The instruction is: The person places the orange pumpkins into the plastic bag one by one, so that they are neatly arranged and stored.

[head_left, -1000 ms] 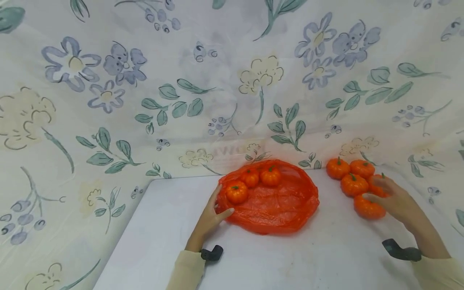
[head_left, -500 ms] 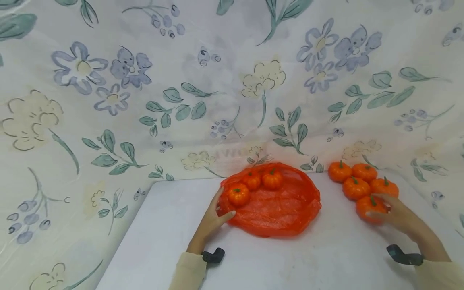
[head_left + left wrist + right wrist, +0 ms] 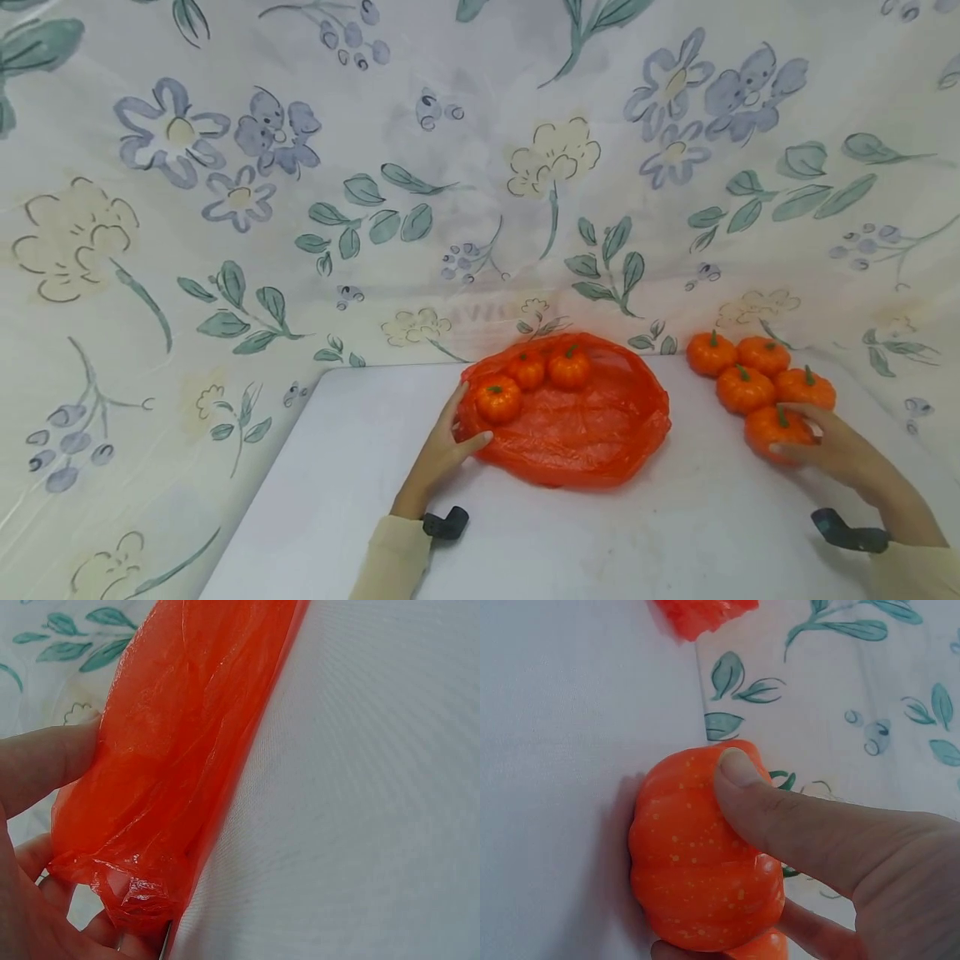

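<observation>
An orange plastic bag (image 3: 577, 429) lies flat on the white table (image 3: 525, 533), with three small orange pumpkins (image 3: 497, 401) on its far left part. My left hand (image 3: 442, 454) pinches the bag's left edge (image 3: 150, 847) between thumb and fingers. At the right, several more pumpkins (image 3: 738, 367) sit in a cluster on the table. My right hand (image 3: 825, 446) grips the nearest pumpkin (image 3: 776, 427), thumb on top of the pumpkin (image 3: 701, 870) and fingers curled under it.
A floral cloth (image 3: 450, 183) hangs as a backdrop behind and to both sides of the table. A black band (image 3: 446, 525) sits at each wrist. The table's front half lies bare in front of the bag.
My right hand has drawn back from the pumpkin cluster and closed round the nearest pumpkin. The left hand stays on the bag's edge.
</observation>
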Demonstrator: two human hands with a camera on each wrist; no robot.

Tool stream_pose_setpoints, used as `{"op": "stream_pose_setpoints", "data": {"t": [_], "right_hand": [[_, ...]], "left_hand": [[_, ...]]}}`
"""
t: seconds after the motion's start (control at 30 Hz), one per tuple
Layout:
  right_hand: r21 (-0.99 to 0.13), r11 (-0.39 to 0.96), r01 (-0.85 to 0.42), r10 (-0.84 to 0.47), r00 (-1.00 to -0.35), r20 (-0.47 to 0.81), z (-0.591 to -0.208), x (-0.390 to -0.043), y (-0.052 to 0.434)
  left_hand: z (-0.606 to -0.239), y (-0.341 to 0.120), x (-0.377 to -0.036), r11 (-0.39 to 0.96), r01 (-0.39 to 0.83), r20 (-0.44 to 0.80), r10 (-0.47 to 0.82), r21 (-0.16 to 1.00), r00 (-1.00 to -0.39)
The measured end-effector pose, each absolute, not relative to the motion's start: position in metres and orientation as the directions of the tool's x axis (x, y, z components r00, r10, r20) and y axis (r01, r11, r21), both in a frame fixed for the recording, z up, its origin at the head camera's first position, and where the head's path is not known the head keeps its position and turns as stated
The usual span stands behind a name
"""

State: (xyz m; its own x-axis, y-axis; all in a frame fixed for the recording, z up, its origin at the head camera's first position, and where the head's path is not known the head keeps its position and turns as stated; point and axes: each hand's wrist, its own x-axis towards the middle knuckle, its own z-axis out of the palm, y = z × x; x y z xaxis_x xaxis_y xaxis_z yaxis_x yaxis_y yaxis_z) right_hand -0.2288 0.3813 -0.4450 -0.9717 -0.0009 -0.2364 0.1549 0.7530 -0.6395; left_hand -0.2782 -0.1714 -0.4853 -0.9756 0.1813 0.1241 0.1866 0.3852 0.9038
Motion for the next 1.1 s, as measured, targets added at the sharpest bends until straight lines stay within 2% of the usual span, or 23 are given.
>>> {"op": "stream_pose_setpoints", "data": {"t": [0.77, 1.1], "right_hand": [[-0.623, 0.765, 0.165, 0.027, -0.974, -0.224, -0.436, -0.222, 0.385], [-0.636, 0.771, 0.036, -0.006, -0.998, -0.064, -0.407, -0.225, 0.345]], "left_hand": [[-0.489, -0.164, -0.28, 0.365, 0.189, 0.123, 0.195, 0.912, -0.973], [-0.489, -0.169, -0.282, 0.385, 0.189, 0.125, 0.186, 0.903, -0.975]]}}
